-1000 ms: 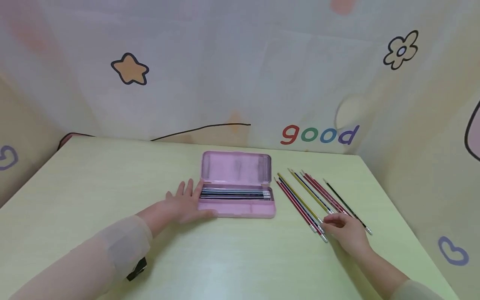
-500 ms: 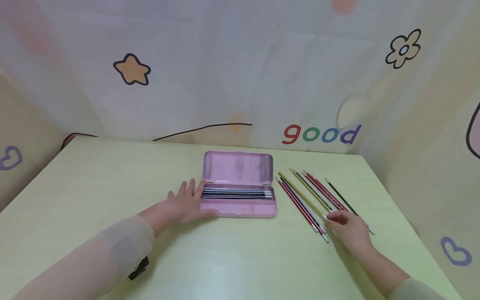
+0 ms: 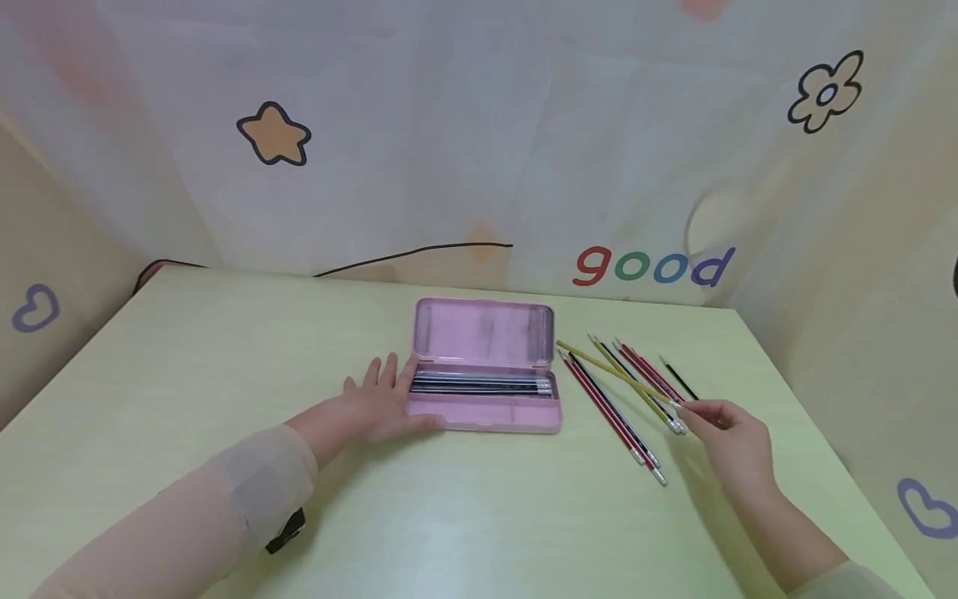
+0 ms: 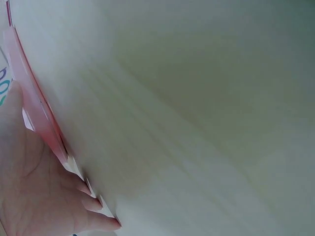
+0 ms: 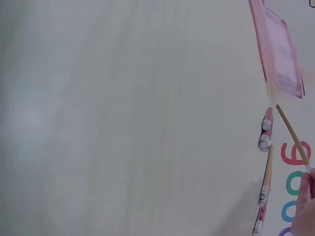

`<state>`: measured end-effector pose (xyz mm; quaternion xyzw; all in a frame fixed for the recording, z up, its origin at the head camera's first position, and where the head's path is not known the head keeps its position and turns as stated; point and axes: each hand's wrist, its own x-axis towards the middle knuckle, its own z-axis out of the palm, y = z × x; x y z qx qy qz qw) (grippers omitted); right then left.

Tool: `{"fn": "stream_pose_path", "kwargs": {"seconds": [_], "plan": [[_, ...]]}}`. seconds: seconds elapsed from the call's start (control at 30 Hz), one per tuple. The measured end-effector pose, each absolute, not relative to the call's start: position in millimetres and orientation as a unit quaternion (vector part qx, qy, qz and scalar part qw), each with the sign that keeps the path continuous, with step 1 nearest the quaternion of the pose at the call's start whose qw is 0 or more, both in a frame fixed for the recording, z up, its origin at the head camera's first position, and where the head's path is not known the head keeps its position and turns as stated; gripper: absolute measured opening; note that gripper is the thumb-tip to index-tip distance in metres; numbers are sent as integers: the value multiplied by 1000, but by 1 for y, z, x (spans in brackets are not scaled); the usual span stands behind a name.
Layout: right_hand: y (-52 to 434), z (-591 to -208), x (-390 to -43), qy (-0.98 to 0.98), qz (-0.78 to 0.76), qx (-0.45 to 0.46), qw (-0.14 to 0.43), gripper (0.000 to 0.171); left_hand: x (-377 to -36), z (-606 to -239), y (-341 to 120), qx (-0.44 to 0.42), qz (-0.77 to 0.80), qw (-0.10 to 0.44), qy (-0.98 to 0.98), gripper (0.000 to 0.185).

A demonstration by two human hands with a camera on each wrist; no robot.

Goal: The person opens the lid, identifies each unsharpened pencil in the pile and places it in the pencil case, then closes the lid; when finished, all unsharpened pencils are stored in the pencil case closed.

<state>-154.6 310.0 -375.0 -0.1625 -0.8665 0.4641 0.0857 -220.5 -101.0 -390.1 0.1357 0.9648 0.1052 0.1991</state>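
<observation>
My left hand (image 3: 377, 406) lies flat, fingers straight, against the open pink plastic pencil case (image 3: 485, 366), steadying it mid-counter. My right hand (image 3: 729, 441) pinches a slim yellow pencil (image 3: 615, 372) by its end, tilting it across the row near the counter's right edge.

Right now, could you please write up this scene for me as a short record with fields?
left hand: rests flat on the table, against the left end of the pencil case
right hand: pinches the end of a yellow pencil, lifted at an angle
pencil case: pink, lid open, pencils inside
loose pencils: lying right of the case
table: pale green
</observation>
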Motion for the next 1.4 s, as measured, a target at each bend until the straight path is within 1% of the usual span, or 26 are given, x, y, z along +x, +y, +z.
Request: {"fn": "stream_pose_path", "kwargs": {"seconds": [0.13, 0.27, 0.43, 0.53, 0.8, 0.9, 1.03, 1.2, 1.4], "plan": [[310, -370, -157, -837, 507, -176, 105, 26, -221, -390, -102, 136, 101, 194, 966, 108], [308, -367, -158, -807, 553, -176, 111, 17, -223, -390, -103, 136, 96, 193, 967, 108], [303, -365, -158, -779, 597, -158, 107, 16, -223, -390, -103, 135, 93, 203, 965, 110], [300, -365, -159, -780, 601, -143, 100, 18, -223, -389, -101, 133, 92, 204, 965, 109], [290, -371, -162, -792, 597, -110, 72, 15, -221, -389, -99, 135, 101, 203, 965, 107], [284, -375, -165, -795, 598, -88, 53, 16, -220, -389, -99, 134, 101, 202, 965, 107], [275, -380, -169, -806, 587, -73, 24, 23, -220, -390, -99, 134, 102, 201, 965, 107], [266, -383, -175, -820, 569, -63, 7, 32, -220, -391, -98, 134, 102, 202, 965, 108], [251, -382, -185, -839, 539, -69, -14, 37, -219, -388, -98, 132, 105, 202, 965, 107]]}}
